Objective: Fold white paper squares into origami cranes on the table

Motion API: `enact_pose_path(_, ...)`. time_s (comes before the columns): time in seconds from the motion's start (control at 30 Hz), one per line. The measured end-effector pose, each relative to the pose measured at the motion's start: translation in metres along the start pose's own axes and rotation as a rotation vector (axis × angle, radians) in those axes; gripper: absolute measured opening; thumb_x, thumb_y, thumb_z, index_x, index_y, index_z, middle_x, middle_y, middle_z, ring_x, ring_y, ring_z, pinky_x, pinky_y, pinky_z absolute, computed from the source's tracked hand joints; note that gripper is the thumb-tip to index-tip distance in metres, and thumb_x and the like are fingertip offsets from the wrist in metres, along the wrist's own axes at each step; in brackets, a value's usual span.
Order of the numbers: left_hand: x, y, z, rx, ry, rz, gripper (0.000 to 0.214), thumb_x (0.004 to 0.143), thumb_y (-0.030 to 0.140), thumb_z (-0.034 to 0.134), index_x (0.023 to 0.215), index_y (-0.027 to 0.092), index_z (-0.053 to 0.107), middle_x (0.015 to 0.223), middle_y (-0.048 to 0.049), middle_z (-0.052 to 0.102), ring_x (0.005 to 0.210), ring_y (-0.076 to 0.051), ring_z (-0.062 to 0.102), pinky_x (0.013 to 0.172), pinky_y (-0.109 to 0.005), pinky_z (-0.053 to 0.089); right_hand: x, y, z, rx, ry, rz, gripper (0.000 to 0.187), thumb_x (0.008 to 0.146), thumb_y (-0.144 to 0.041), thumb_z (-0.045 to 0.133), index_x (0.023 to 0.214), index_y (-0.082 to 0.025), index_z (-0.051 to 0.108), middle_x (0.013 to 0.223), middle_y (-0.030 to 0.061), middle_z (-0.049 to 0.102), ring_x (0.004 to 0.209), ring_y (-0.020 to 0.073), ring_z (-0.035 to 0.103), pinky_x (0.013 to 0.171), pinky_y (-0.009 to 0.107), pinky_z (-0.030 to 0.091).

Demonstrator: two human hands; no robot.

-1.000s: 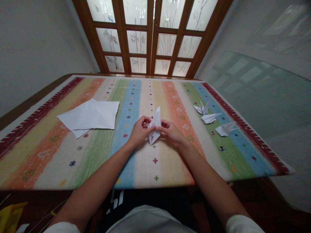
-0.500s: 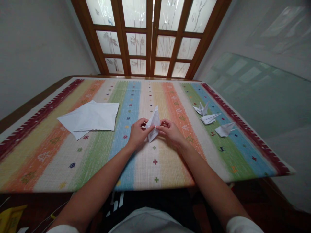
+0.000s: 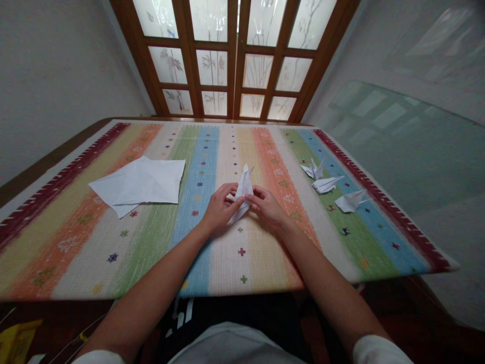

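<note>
A folded piece of white origami paper (image 3: 243, 188) is held just above the striped tablecloth (image 3: 227, 263), its pointed tip facing away from me. My left hand (image 3: 223, 205) grips its left side, thumb on the near face and fingers behind. From the right, my right hand (image 3: 266, 203) pinches it, with the thumb close to my left thumb near the middle. My fingers hide parts of the folds. A second thin point shows beside the tip.
Flat white paper sheets (image 3: 146, 183) lie overlapping to the left. Over on the right rest three folded paper cranes: a far one (image 3: 314, 169), a middle one (image 3: 326, 185) and a near one (image 3: 350, 201). A glass-paned wooden door (image 3: 233, 65) stands beyond the table.
The folded paper has turned and tilted slightly to the right, and a thin point now shows beside its tip. Both hands have shifted a little while keeping hold. The sheets and cranes stay put.
</note>
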State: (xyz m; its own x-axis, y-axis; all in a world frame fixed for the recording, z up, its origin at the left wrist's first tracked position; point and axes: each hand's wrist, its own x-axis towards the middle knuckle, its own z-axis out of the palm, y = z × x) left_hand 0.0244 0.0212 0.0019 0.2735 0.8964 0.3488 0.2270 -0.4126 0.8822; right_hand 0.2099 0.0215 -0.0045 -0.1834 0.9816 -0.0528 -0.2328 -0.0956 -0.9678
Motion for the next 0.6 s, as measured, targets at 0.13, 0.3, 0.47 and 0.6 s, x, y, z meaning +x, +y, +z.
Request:
enact_pose_path(0.13,-0.0002,-0.0038,0.0009,0.006,-0.002,0.04,0.029,0.098,0.04,0.067,0.12,0.021,0.072,0.131,-0.0118,0.069,0.099,-0.018,0.068,0.079,-0.028,0.061,0.0009,-0.0021,-0.0008,-0.018,0.005,-0.038,0.037,0.072,-0.05,0.093,0.084,-0.023,0.071,0.089,-0.0002,0.069,0.084,0.0161,0.064,0.078,0.03,0.054)
enact_pose_path(0.3,-0.0003,-0.004,0.0,0.047,0.013,0.064,0.031,0.103,0.042,0.059,0.12,0.02,0.072,0.126,-0.013,0.071,0.106,-0.022,0.069,0.082,-0.03,0.06,0.0022,-0.0025,-0.0021,-0.05,0.019,-0.04,0.04,0.072,-0.053,0.092,0.087,-0.024,0.069,0.086,-0.0008,0.068,0.08,0.0164,0.062,0.074,0.03,0.053)
enact_pose_path(0.47,-0.0003,-0.0013,-0.0003,0.026,0.075,0.009,0.027,0.107,0.04,0.051,0.111,0.021,0.069,0.112,-0.0095,0.073,0.095,-0.021,0.069,0.078,-0.031,0.059,0.0016,-0.0021,-0.0025,-0.042,0.035,0.003,0.039,0.072,-0.05,0.091,0.088,-0.025,0.066,0.082,-0.0015,0.068,0.075,0.0163,0.061,0.067,0.028,0.052)
enact_pose_path(0.6,0.0008,-0.0021,-0.0004,-0.03,0.117,-0.048,0.013,0.102,0.032,0.058,0.107,0.022,0.065,0.101,-0.0056,0.071,0.087,-0.019,0.068,0.071,-0.028,0.057,0.0001,-0.0033,-0.0018,-0.05,0.019,0.006,0.037,0.073,-0.05,0.089,0.09,-0.026,0.066,0.085,-0.0009,0.069,0.075,0.0169,0.062,0.067,0.029,0.052)
